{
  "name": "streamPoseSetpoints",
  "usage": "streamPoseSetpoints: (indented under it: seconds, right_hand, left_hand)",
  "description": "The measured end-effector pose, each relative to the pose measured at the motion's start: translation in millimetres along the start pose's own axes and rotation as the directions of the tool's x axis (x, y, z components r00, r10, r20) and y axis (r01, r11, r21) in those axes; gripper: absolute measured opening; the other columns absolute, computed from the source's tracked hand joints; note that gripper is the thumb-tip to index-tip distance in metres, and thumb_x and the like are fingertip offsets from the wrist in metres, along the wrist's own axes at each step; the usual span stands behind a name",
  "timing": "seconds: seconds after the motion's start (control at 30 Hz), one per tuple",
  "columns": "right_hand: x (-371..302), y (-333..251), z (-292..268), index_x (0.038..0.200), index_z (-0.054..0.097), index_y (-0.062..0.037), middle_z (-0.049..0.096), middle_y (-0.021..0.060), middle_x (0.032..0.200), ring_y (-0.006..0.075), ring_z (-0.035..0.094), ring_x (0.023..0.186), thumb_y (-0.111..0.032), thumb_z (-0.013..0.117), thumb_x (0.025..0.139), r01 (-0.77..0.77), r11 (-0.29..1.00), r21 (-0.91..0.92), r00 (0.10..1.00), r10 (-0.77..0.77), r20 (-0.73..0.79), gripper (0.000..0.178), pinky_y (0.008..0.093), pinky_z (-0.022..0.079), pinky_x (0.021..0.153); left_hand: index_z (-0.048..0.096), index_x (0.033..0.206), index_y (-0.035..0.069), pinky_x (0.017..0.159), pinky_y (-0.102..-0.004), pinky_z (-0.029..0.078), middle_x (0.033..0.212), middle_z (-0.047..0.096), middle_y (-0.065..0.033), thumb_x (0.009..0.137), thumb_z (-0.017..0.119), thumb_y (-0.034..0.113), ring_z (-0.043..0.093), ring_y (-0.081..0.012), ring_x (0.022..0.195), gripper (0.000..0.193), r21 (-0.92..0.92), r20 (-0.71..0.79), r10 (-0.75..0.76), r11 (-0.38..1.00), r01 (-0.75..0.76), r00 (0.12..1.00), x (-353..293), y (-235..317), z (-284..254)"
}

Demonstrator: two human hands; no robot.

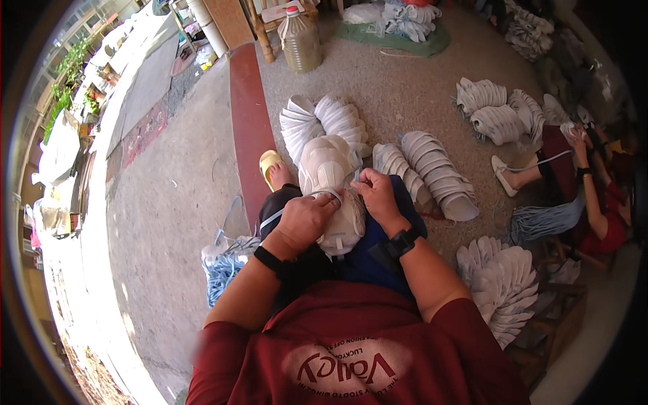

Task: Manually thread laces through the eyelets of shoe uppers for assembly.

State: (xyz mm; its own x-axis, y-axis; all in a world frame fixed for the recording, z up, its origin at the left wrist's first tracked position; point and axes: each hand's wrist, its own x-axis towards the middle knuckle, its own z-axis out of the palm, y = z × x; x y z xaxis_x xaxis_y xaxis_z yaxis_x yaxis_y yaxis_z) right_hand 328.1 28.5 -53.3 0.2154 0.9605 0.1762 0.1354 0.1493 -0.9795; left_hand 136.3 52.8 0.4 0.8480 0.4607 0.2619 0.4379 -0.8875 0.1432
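Observation:
Across my lap lies a white shoe upper (pixel 343 233), its pale toe pointing away from me. A light blue shoelace (pixel 273 219) runs over it, trailing down on the left. My left hand (pixel 309 214) is closed at the upper's lacing area, with the lace looped by its fingertips. My right hand (pixel 376 194) pinches a bit of light blue lace just above the right edge of the upper. Part of the lacing area is hidden under my fingers.
Stacks of white uppers (pixel 439 172) lie ahead and right, with another fanned pile (pixel 499 287) near my right elbow. Blue laces (pixel 226 273) hang at my left. A co-worker (pixel 594 196) sits at right. A large plastic bottle (pixel 300 44) stands ahead.

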Motion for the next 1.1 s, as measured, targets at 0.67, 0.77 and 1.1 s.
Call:
streamPoseSetpoints:
  seconds: [0.67, 0.77, 1.1]
  right_hand:
    - [24.9, -23.2, 35.2, 0.064, 0.058, -0.0015, 0.061, 0.0199, 0.069, 0.0372, 0.062, 0.071, -0.019, 0.072, 0.063, 0.257, 0.702, -0.664, 0.965, -0.150, 0.215, 0.022, 0.0441, 0.049, 0.065]
    - [23.5, -0.3, 36.1, 0.064, 0.056, -0.0013, 0.057, 0.0208, 0.066, 0.0381, 0.058, 0.066, -0.013, 0.067, 0.063, 0.001, 0.906, -0.423, 0.986, -0.073, -0.153, 0.016, 0.0456, 0.045, 0.059]
    - [-28.7, -11.0, 21.2, 0.085, 0.056, 0.0021, 0.057, 0.0213, 0.083, 0.0359, 0.056, 0.085, -0.013, 0.062, 0.075, 0.229, 0.755, -0.614, 0.958, -0.286, 0.006, 0.019, 0.0410, 0.048, 0.072]
  left_hand:
    - [0.062, 0.098, 0.000, 0.077, -0.0306, 0.051, 0.105, 0.065, -0.0121, 0.079, 0.051, -0.007, 0.064, -0.0291, 0.089, 0.023, -0.546, -0.134, -0.293, 0.819, 0.176, 0.947, -6.0, -1.2, 10.1]
    - [0.061, 0.091, -0.001, 0.074, -0.0314, 0.051, 0.104, 0.064, -0.0129, 0.078, 0.052, -0.006, 0.065, -0.0293, 0.086, 0.017, -0.431, -0.174, -0.278, 0.884, 0.181, 0.945, 1.7, 7.1, 5.8]
    - [0.059, 0.094, 0.006, 0.060, -0.0327, 0.052, 0.102, 0.062, -0.0081, 0.073, 0.053, 0.006, 0.064, -0.0241, 0.071, 0.022, 0.026, -0.141, -0.123, 0.991, 0.128, 0.982, -5.1, 33.9, 14.9]
